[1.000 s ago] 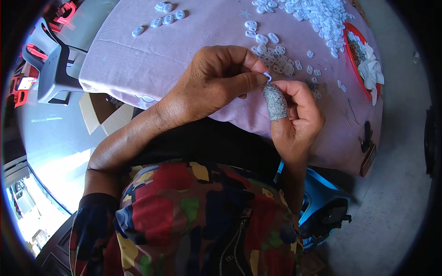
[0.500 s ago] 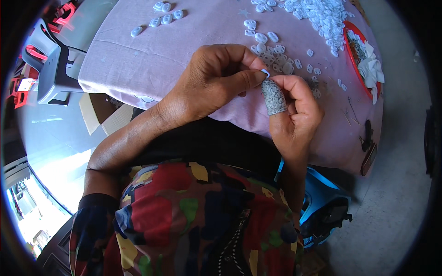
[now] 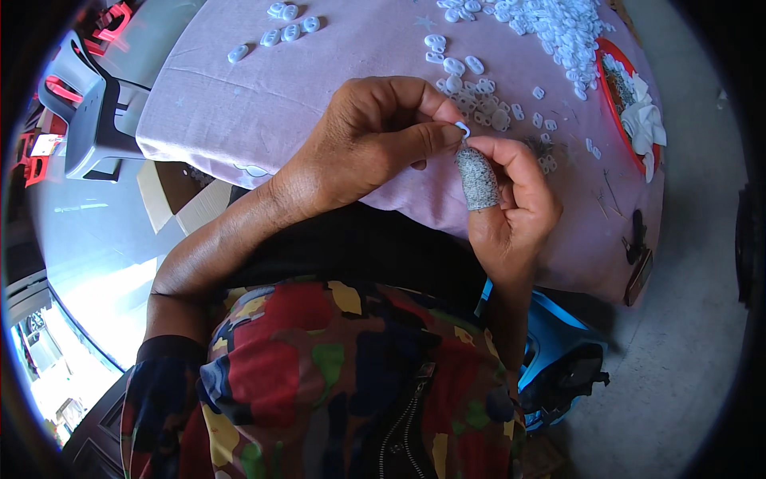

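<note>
My left hand pinches a small white plastic piece between thumb and forefinger, above the near part of the table. Close against it on the right, my right hand is closed, thumb and forefinger meeting at the piece's lower edge. What those fingertips grip is too small to make out. A speckled grey finger sleeve covers the right thumb. Just beyond both hands lies a loose cluster of white plastic pieces with holes in them.
A pink cloth covers the table. At the far right are a heap of white pieces and a red tray with crumpled tissue. Keys lie near the right edge. A grey chair and cardboard box stand left.
My right thumb and its grey sleeve have tilted and shifted very slightly down and right. Both hands stay together at the white piece, and the left barely moves.
</note>
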The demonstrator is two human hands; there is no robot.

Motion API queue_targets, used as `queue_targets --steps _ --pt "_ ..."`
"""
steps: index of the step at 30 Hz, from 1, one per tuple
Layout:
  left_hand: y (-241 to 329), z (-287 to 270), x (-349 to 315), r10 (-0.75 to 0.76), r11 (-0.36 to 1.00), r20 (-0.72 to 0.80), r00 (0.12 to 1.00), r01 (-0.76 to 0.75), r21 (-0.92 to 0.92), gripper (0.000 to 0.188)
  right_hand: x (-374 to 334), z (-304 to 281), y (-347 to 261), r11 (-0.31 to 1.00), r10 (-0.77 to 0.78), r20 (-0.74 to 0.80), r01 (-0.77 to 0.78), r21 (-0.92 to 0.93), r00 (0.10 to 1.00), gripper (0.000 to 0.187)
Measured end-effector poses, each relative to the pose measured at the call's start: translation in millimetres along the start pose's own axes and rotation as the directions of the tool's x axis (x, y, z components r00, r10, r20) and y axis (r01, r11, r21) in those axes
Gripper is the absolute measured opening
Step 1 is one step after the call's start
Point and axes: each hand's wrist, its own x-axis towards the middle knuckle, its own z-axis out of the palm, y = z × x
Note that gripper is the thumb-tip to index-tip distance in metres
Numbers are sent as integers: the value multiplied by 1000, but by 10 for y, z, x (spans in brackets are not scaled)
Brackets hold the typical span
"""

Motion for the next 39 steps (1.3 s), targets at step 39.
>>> queue_targets --steps 39 --pt "56 9 19 -78 992 -40 996 74 -100 16 211 -133 -28 991 -131 3 130 24 991 16"
